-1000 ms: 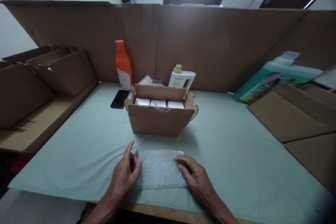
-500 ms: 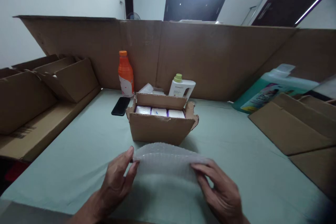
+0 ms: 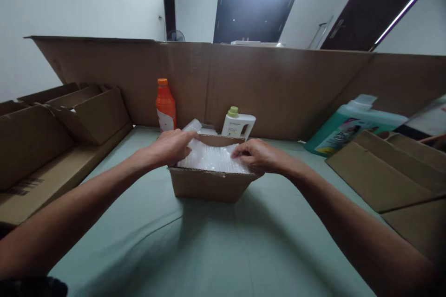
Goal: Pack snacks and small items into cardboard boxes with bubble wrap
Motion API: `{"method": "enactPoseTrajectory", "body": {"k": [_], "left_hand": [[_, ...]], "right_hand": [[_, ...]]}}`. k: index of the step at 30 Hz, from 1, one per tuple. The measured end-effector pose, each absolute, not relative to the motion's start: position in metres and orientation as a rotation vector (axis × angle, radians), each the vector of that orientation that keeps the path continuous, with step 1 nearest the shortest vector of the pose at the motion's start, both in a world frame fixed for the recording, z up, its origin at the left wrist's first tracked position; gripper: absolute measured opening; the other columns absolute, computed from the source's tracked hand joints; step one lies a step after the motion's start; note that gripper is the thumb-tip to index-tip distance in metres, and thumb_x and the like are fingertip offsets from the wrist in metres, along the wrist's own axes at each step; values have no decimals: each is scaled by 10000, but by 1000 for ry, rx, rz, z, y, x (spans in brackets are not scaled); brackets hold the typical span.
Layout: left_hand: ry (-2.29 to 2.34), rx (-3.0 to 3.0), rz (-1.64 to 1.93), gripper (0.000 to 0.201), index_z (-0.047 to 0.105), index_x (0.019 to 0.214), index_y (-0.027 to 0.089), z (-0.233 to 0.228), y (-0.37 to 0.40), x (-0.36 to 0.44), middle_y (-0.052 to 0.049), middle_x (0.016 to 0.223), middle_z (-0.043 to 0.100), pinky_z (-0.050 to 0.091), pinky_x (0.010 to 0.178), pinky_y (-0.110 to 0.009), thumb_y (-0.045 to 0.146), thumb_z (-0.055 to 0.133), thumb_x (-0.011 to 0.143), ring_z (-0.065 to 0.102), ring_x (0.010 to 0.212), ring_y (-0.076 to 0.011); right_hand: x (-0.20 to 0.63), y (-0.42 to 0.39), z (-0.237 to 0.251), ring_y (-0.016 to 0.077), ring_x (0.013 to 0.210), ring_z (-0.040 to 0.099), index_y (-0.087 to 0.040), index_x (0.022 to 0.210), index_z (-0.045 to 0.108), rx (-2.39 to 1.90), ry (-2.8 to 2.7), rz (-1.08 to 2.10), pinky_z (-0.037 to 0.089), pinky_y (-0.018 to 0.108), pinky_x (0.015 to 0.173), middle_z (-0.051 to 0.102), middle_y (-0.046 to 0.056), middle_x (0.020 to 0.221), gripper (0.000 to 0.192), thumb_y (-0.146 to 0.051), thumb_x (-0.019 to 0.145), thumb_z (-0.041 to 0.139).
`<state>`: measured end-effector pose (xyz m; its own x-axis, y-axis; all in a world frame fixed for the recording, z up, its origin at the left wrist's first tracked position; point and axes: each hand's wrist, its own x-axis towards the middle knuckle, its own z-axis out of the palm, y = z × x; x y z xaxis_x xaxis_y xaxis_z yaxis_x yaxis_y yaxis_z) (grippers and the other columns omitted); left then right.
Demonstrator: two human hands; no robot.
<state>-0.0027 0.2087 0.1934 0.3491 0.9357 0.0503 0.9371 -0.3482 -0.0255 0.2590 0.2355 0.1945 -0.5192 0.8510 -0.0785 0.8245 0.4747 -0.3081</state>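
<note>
Cardboard forms the tall screen (image 3: 278, 88) that is stood along the far edge of the worktop (image 3: 216, 250), which is covered in pale green cloth. More flattened cardboard is stacked at the left (image 3: 52, 125) and at the right (image 3: 383, 167). A large teal jug (image 3: 348, 123) is leaned against the screen at the right, behind the right stack. In the middle of the worktop an open box (image 3: 209, 184) is placed, and over its top a sheet of bubble wrap (image 3: 212, 158) is laid, so that the contents are hidden. The wrap is held down at both ends: the left hand (image 3: 172, 146) is curled over its left edge, fingers bent onto the sheet, and the right hand (image 3: 256, 155) is pressed on its right edge with the fingertips pinched at the wrap. Whether the sheet is gripped or only pressed cannot be told. Behind the box, near the screen, an orange bottle (image 3: 165, 104) is stood upright, and a white bottle (image 3: 239, 123) with a green cap is set just beside the box's rear flap.
</note>
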Motion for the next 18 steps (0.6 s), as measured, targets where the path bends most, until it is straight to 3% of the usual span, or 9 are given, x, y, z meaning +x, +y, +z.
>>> {"method": "enactPoseTrajectory", "body": {"k": [3,7,12,15,18], "left_hand": [[-1732,-2564,127,419,624,1230,204,188,223,6,-128,1098,745,502,737,-326,119,574,823,695,1012,-294],[-1743,-2540,193,266,699,1079,182,178,231,17,-148,993,764,507,784,-345,146,614,829,712,950,-296],[-1755,-2501,199,286,687,1109,178,184,226,10,-157,1008,756,497,793,-354,256,668,834,707,952,-310],[-1789,-2428,91,333,645,1185,191,194,218,-1,-139,1037,745,473,741,-335,341,596,892,695,946,-303],[-1771,-2564,-77,309,661,1140,219,203,215,-6,-73,933,733,419,670,-292,360,468,945,670,838,-235]], "right_hand": [[247,245,196,174,735,662,-214,916,787,-1553,-2826,440,446,241,624,747,27,787,270,-108,798,568],[240,254,188,183,678,641,-232,999,774,-1608,-2890,404,412,252,587,720,31,729,268,-161,807,601],[243,249,191,198,798,665,-256,1070,763,-1612,-2916,351,411,253,650,740,45,838,319,-157,824,584],[244,239,204,200,810,665,-267,1101,748,-1600,-2931,181,396,267,658,747,46,895,345,-149,841,553],[243,233,218,214,744,646,-245,999,749,-1630,-2885,-111,361,290,612,742,60,865,267,-203,901,504]]}}
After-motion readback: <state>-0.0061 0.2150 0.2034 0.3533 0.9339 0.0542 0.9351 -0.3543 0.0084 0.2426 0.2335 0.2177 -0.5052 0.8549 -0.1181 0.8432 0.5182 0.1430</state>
